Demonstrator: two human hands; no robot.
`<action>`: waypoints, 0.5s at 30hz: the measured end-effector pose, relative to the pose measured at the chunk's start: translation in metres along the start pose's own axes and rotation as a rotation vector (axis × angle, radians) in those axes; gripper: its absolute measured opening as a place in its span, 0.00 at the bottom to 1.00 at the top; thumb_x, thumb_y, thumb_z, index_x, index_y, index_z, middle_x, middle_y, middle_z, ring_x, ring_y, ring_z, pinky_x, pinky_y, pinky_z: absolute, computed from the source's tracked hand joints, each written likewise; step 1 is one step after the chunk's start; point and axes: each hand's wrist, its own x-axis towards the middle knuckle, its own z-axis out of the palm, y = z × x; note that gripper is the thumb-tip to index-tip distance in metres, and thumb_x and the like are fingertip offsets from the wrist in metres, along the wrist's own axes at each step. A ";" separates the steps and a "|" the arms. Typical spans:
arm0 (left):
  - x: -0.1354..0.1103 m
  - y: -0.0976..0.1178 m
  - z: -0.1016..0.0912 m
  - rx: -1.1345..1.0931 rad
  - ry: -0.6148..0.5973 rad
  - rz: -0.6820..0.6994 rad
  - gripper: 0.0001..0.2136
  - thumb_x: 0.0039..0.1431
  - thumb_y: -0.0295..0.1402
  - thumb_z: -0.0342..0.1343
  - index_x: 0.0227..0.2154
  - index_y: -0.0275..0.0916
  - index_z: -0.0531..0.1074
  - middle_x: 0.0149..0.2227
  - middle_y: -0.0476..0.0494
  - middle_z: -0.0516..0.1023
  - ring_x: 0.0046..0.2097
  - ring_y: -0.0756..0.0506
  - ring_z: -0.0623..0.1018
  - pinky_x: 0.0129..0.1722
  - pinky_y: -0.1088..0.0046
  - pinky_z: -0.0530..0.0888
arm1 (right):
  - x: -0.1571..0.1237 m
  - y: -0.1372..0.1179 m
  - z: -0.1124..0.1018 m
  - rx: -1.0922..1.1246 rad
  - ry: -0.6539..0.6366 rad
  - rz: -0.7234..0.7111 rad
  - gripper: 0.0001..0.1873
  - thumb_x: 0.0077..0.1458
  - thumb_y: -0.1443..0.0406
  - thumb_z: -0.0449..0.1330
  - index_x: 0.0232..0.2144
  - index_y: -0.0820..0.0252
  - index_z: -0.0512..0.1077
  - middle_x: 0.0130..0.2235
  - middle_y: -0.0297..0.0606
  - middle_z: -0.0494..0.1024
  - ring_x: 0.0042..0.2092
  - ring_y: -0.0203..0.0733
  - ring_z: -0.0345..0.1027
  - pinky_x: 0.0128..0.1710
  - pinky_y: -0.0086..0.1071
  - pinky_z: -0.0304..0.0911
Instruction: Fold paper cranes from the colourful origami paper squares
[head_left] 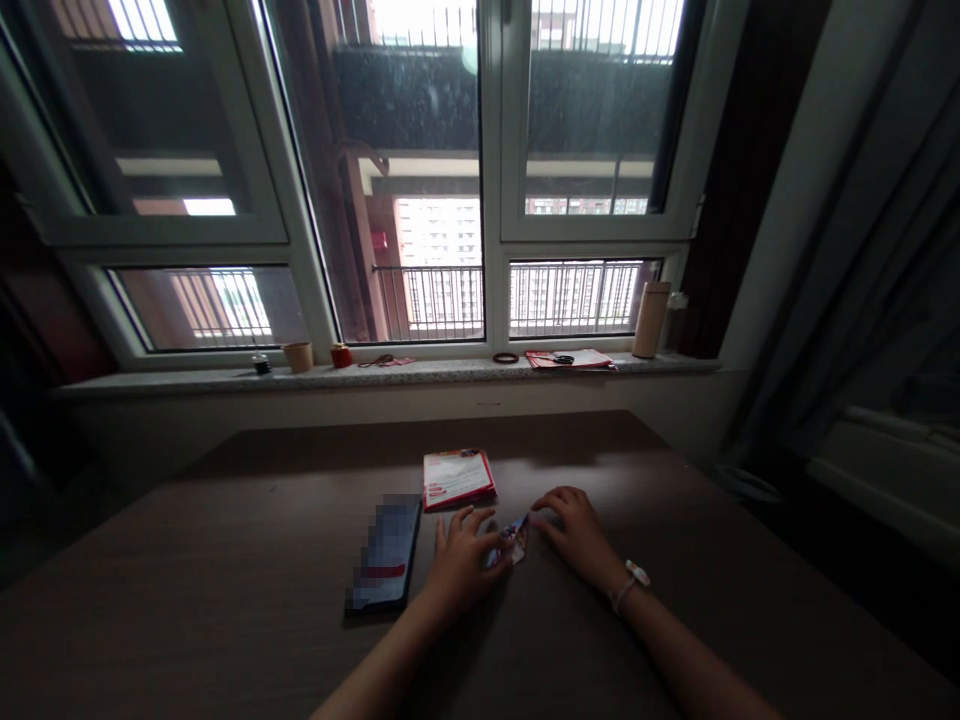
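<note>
Both my hands rest on a dark wooden table near its middle. Between them lies a small folded piece of printed paper. My left hand lies over its left part with fingers spread, the thumb pinching the paper's near edge. My right hand presses its fingertips down on the paper's upper right tip; a bracelet sits on that wrist. A stack of red-and-white printed sheets lies just beyond my left hand. A phone lies flat to the left of my left hand.
A stone window sill runs behind the table with a paper cup, a small red pot, a ring, red papers and a tall beige bottle. Curtains hang at the right.
</note>
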 end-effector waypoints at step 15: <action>-0.001 0.005 0.000 0.020 -0.013 -0.058 0.11 0.55 0.43 0.57 0.42 0.57 0.77 0.62 0.52 0.64 0.64 0.32 0.56 0.61 0.36 0.43 | -0.006 0.001 0.002 -0.034 -0.209 -0.021 0.10 0.54 0.53 0.60 0.39 0.37 0.78 0.53 0.34 0.69 0.58 0.47 0.54 0.60 0.43 0.46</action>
